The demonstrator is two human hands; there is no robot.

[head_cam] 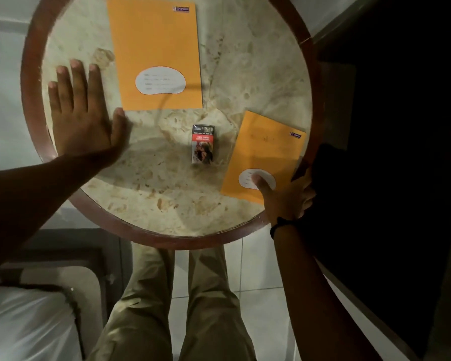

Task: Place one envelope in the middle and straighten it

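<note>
Small orange notebook (266, 152) with white oval label, closed, lying flat and turned at an angle near the right rim of the round marble surface (151, 194), lower corner pinned under a thumb, larger orange notebook (155, 56) flat, closed, farther back, apart

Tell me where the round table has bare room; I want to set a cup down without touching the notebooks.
Bare marble lies along the near rim of the table, below the cigarette pack, and at far right beyond the large notebook. The right edge is crowded: the right hand pinches the small notebook. The left hand lies flat on the left side.
</note>
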